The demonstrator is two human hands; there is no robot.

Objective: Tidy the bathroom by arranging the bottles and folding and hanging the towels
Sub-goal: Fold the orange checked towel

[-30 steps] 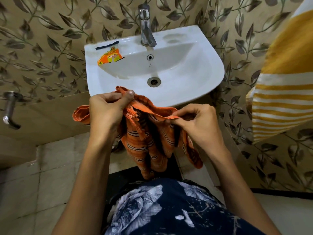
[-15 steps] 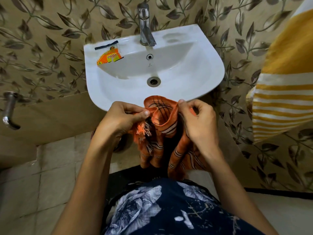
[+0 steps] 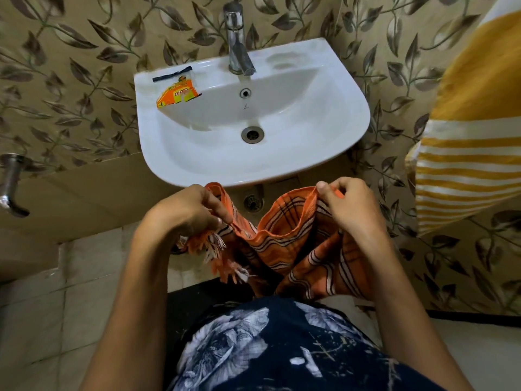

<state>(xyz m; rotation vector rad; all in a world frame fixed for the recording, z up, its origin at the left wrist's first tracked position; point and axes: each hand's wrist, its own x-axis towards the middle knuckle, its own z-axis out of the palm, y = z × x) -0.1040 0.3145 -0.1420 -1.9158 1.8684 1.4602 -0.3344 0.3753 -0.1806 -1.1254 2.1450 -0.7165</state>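
An orange striped towel [image 3: 284, 244] is held in front of the body, just below the front rim of the white sink [image 3: 346, 114]. The left hand [image 3: 191, 210] is pinched shut on the hem near the fringed end, and the right hand [image 3: 352, 204] is pinched shut on the same top hem further along. Between the two hands the hem sags in a loop, while the rest of the cloth hangs bunched toward the floor. The long axis of the held edge runs left to right across the body, with both hands at about the same height. The coming move is judged to turn on this: the hem has to be drawn taut sideways before a fold can be made. A yellow striped towel [image 3: 473, 153] is seen hanging at the right.
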